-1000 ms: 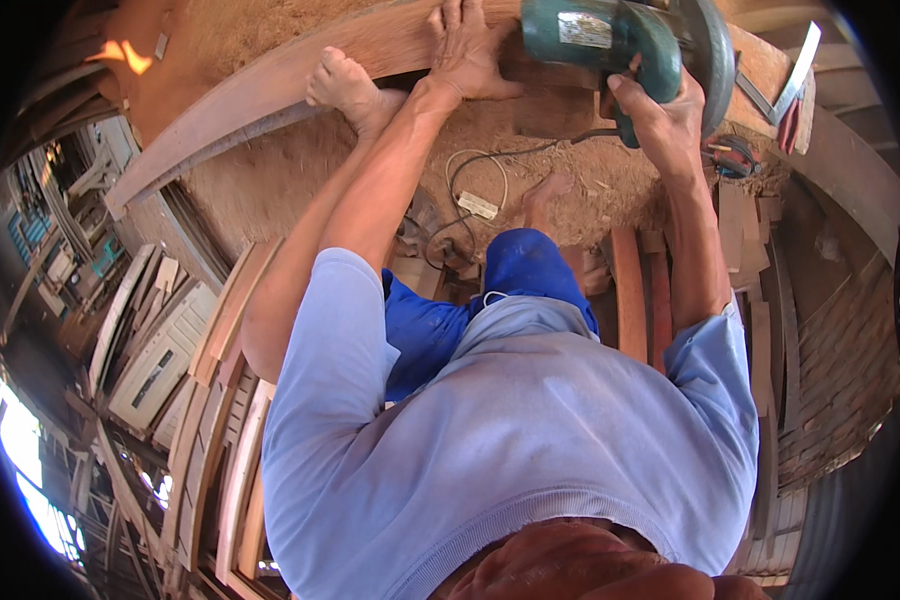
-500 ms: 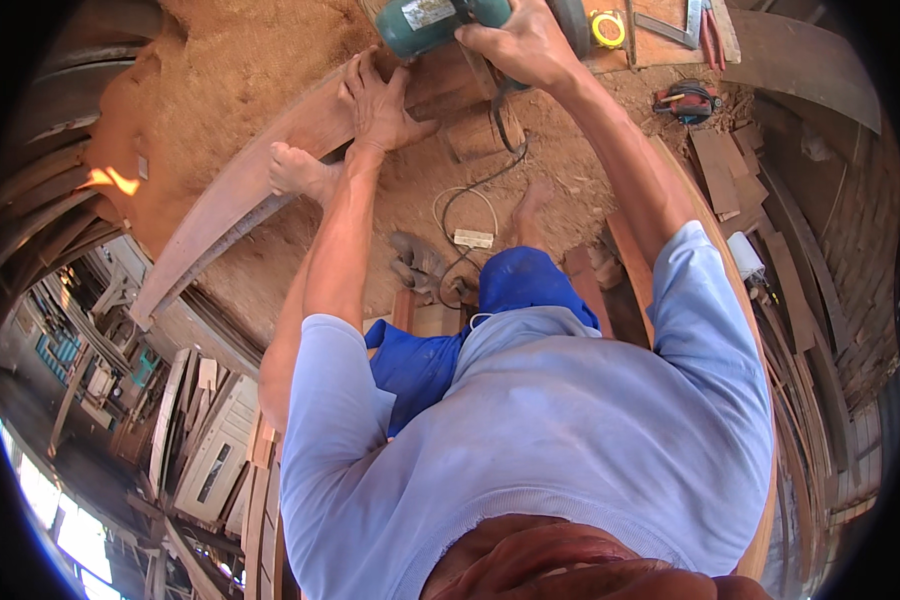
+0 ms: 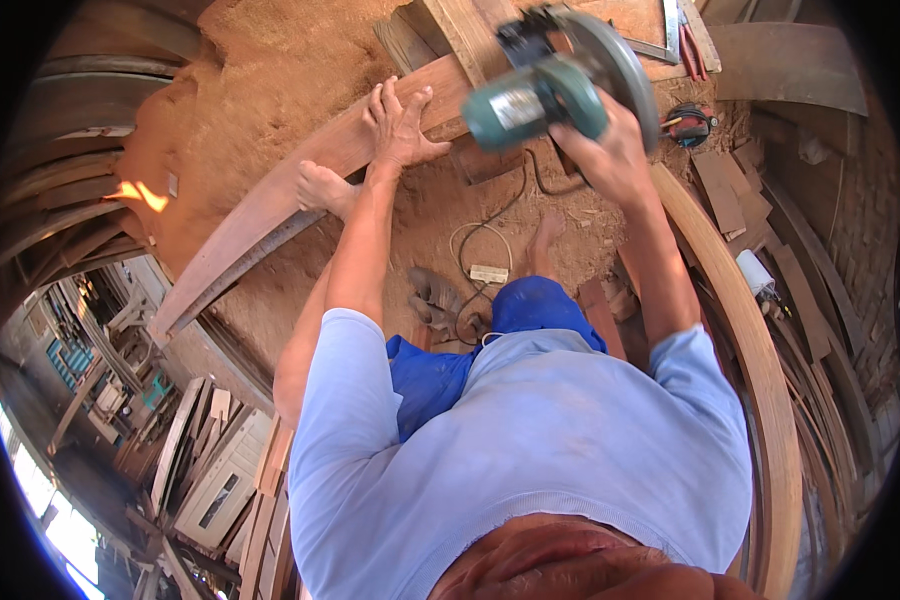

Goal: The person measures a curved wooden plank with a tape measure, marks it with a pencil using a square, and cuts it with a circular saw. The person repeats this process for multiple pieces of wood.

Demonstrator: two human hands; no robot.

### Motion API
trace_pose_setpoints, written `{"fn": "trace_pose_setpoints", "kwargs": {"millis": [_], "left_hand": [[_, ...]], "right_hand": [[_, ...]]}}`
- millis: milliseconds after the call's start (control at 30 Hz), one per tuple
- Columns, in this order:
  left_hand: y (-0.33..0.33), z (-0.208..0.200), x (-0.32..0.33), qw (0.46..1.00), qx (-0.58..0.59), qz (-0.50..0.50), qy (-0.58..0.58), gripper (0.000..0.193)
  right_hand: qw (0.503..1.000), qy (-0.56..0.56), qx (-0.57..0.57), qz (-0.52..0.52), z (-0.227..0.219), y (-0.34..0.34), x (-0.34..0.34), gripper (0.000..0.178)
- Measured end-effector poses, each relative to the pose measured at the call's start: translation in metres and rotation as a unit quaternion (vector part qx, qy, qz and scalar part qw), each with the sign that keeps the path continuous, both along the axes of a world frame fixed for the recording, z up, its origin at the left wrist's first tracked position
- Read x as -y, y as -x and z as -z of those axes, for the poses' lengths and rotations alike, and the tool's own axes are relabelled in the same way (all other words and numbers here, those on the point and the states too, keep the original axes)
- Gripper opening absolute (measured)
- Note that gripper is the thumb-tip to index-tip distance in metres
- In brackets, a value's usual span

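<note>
My right hand (image 3: 615, 155) is wrapped round the rear handle of a green circular saw (image 3: 510, 108). Its large round guard and dark base are smeared by motion. The saw is raised at the right end of a curved wooden plank (image 3: 265, 205), tilted and apart from it as far as I can tell. On that plank lies my left hand (image 3: 398, 130), pressing on the upper face with fingers spread. My bare foot (image 3: 325, 188) rests against the plank just left of that hand. A wooden block (image 3: 485, 160) sits beneath the plank.
A dark cable runs over the dusty ground past a white socket block (image 3: 489, 273). Red-handled pliers (image 3: 692, 55), a metal square (image 3: 660, 45) and a red tool (image 3: 688, 125) lie far right. A curved beam (image 3: 765, 360) lies along my right side; sawdust (image 3: 280, 60) is heaped far left.
The circular saw has swung right and toward me in my right hand, away from the plank, uncovering its right end. My left hand stays on the plank, its fingers now more spread.
</note>
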State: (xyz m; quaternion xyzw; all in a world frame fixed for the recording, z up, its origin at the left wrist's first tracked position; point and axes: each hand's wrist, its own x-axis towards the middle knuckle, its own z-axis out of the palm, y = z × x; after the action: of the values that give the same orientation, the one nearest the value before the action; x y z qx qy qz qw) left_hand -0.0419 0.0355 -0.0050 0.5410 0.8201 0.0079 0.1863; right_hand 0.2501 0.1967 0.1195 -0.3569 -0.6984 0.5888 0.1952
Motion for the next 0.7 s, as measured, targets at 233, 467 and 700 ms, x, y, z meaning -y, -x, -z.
{"fn": "trace_pose_setpoints", "kwargs": {"millis": [233,467,700], "left_hand": [[-0.004,0.009,0.005,0.999,-0.029,0.013,0.009,0.119],[-0.008,0.011,0.001,0.999,-0.044,0.022,-0.012,0.141],[-0.005,0.016,0.001,0.998,-0.057,0.024,0.006,0.143]], "right_hand": [[0.977,0.129,0.109,0.13,-0.018,-0.116,0.058,0.039],[0.955,0.081,0.268,0.101,0.114,-0.18,0.072,0.041],[0.887,0.043,0.454,-0.075,0.232,-0.198,0.06,0.038]]}}
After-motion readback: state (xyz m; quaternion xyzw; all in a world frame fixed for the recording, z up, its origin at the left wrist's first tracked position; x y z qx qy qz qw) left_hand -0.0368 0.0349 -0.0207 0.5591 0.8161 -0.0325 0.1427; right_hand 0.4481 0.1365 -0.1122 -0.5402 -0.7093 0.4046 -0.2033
